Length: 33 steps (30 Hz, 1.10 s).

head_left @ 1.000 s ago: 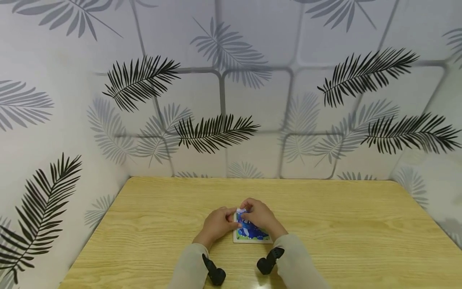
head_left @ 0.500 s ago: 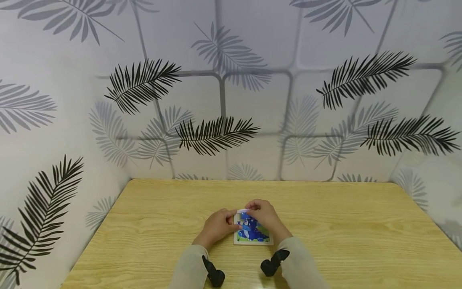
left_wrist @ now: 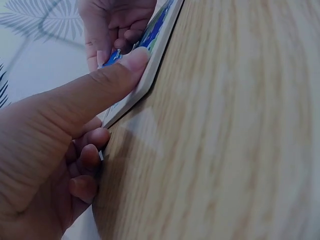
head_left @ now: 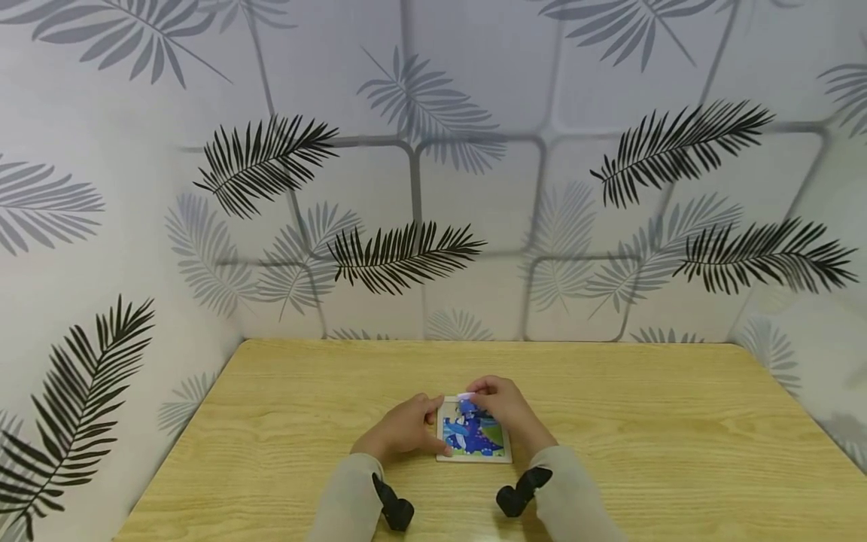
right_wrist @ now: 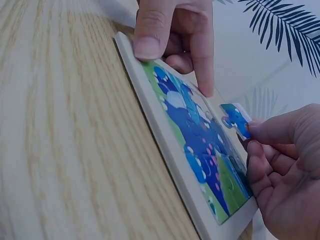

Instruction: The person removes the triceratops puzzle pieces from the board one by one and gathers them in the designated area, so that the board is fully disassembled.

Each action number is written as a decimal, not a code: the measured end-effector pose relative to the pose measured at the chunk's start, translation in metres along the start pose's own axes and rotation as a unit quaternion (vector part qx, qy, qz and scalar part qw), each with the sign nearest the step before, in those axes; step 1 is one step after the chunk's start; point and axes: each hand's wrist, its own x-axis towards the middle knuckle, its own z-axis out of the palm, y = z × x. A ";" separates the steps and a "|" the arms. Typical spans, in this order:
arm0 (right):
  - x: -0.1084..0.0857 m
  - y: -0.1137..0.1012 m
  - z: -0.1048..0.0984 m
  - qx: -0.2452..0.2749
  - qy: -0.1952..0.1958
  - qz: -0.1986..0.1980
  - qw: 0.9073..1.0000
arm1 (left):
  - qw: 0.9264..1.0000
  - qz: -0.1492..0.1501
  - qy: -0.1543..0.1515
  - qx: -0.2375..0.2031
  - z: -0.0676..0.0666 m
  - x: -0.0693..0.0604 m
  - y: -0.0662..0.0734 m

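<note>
A small jigsaw puzzle board (head_left: 474, 458) with a pale frame and a blue dinosaur picture lies on the wooden table. My left hand (head_left: 404, 427) holds its left side, the thumb on the near corner of the frame and the index finger at the far corner. Between thumb and fingers my right hand (head_left: 506, 403) pinches a blue puzzle piece (right_wrist: 236, 120). That piece is tilted and raised over the board's far edge in the right wrist view. A bare pale patch shows in the picture near the left index finger. In the left wrist view, the thumb partly hides the board (left_wrist: 159, 62).
The light wooden table (head_left: 643, 421) stretches out on both sides of the board. Behind it stands a wall (head_left: 474, 286) with a leaf pattern. A black wrist camera (head_left: 394, 508) sits on the left sleeve, another black camera (head_left: 518, 497) on the right.
My right hand has drawn back to the right with the piece, uncovering more of the picture. My left thumb has slid down toward the near corner of the frame.
</note>
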 end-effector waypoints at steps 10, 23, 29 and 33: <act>-0.003 0.014 -0.032 0.066 0.006 0.021 0.998 | 1.000 0.005 -0.002 0.001 0.001 -0.002 0.001; -0.022 0.039 -0.090 0.019 0.010 0.014 1.000 | 1.000 0.003 -0.005 0.003 0.002 -0.003 -0.002; -0.024 0.046 -0.092 0.002 0.019 0.007 1.000 | 1.000 0.001 -0.002 0.003 0.003 -0.003 -0.002; -0.022 0.050 -0.092 -0.023 0.029 0.001 0.999 | 1.000 0.002 0.000 0.011 0.003 -0.003 -0.001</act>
